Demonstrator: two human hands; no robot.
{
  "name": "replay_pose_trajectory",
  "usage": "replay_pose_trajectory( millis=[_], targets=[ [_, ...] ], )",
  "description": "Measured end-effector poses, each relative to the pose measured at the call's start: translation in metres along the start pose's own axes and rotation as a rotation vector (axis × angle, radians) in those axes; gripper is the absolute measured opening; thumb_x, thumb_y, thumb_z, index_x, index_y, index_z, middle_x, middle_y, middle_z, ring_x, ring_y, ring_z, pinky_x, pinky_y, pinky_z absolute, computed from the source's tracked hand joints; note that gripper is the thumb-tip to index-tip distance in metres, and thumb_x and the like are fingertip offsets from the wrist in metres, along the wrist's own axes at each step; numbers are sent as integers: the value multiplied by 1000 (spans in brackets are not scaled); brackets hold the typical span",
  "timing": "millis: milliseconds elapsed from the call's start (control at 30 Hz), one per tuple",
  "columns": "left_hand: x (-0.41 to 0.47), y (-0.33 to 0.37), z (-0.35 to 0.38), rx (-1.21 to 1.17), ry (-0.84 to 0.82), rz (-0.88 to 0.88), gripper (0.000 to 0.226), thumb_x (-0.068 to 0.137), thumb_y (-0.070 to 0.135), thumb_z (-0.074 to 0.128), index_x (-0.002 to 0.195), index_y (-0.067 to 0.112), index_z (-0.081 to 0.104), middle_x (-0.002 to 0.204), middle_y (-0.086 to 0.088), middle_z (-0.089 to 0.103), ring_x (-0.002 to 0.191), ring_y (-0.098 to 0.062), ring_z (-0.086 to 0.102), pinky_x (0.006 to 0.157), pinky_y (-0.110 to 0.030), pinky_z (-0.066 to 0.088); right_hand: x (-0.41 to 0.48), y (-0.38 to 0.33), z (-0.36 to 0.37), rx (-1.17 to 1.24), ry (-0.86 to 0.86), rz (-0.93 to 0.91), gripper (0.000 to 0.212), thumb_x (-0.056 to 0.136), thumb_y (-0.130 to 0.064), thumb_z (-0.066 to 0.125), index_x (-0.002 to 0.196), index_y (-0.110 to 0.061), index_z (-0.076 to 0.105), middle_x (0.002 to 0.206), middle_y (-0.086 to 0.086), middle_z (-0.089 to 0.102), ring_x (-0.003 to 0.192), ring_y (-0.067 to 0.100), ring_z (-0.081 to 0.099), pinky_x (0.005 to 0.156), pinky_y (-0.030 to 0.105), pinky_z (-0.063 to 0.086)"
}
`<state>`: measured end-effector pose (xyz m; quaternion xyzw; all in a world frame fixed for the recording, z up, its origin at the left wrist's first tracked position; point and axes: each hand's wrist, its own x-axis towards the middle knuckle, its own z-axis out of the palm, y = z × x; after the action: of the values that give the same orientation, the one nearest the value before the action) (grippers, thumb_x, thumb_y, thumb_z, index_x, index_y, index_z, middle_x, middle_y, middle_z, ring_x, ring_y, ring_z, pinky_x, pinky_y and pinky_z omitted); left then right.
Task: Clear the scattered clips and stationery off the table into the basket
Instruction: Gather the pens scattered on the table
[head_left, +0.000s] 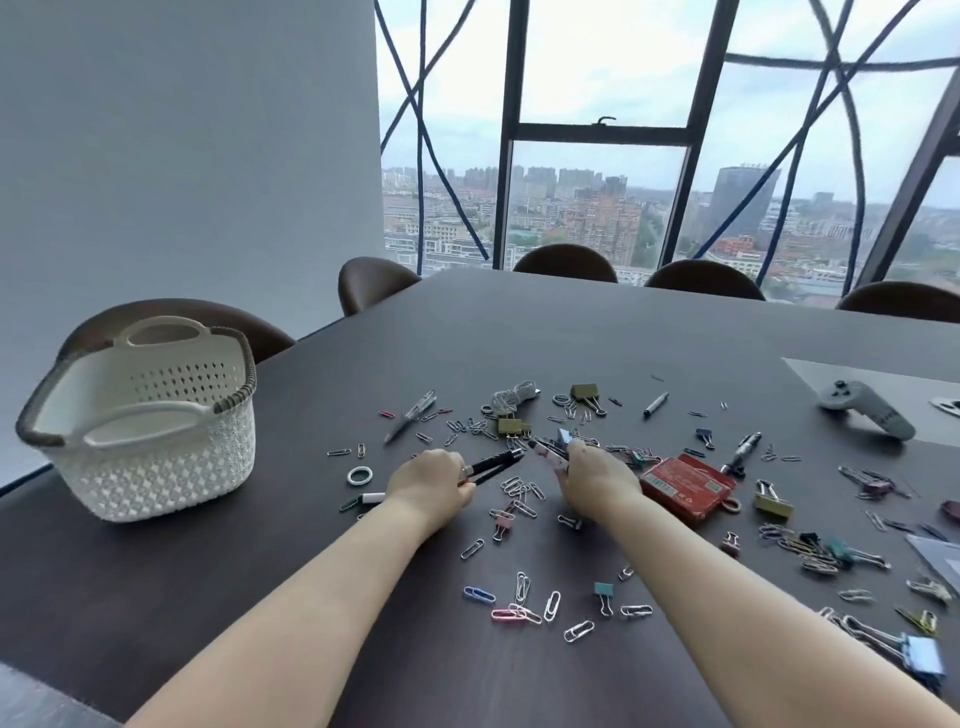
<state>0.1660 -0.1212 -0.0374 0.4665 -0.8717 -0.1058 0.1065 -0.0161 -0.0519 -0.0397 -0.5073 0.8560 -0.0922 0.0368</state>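
left hand closed round a black pen, tip angled up off the bench, so it looks lifted clear for carrying. right hand clamped on a small bunch of stationery, blue clip showing above the fingers; exact contents unclear. basket sits open at the left bench edge, well apart from both hands. paper clips lie scattered flat nearer the person, red box just beside the right hand. most of the clearing is yet undone.
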Motion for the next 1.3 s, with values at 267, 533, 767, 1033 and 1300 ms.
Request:
replay_pose_trajectory(
  millis=[267, 533, 767, 1033, 1300],
  targets=[
    [-14, -35, -30, -97, 32, 20, 17, 95, 22, 45, 100, 6, 48, 110, -17, 60, 105, -34, 53, 84, -35, 40, -20, -7, 8, 13, 16, -90, 19, 98, -19, 34, 111, -7, 41, 117, 18, 60, 105, 36, 58, 74, 37, 40],
    [-19, -51, -27, -28, 10, 58, 20, 93, 12, 44, 108, 4, 55, 109, -13, 48, 103, -33, 56, 91, -35, 41, -30, -7, 10, 51, 11, -49, 33, 93, -40, 46, 109, -12, 49, 120, 13, 62, 112, 31, 57, 84, 35, 45],
    [-12, -64, -19, 15, -32, 9, 22, 85, 30, 62, 100, 15, 67, 105, -6, 68, 104, -23, 60, 84, -28, 43, -28, -4, 6, 97, -23, -33, 40, 90, -47, 50, 112, -14, 50, 120, 9, 62, 113, 29, 56, 85, 34, 45],
    [6, -60, -13, -1, 44, 31, 22, 95, 25, 47, 107, 7, 54, 112, -11, 58, 108, -30, 55, 89, -34, 40, -21, 3, 5, 181, -16, -82, 28, 88, -45, 55, 87, -18, 47, 106, 10, 65, 99, 29, 59, 75, 32, 43],
    [62, -56, -22, -179, 97, -85, 24, 93, 17, 47, 109, 0, 52, 114, -20, 57, 104, -35, 55, 86, -34, 41, 4, 9, 1, 124, 55, -111, 28, 88, -46, 53, 91, -18, 51, 109, 10, 66, 102, 30, 60, 75, 32, 44]
  ],
)
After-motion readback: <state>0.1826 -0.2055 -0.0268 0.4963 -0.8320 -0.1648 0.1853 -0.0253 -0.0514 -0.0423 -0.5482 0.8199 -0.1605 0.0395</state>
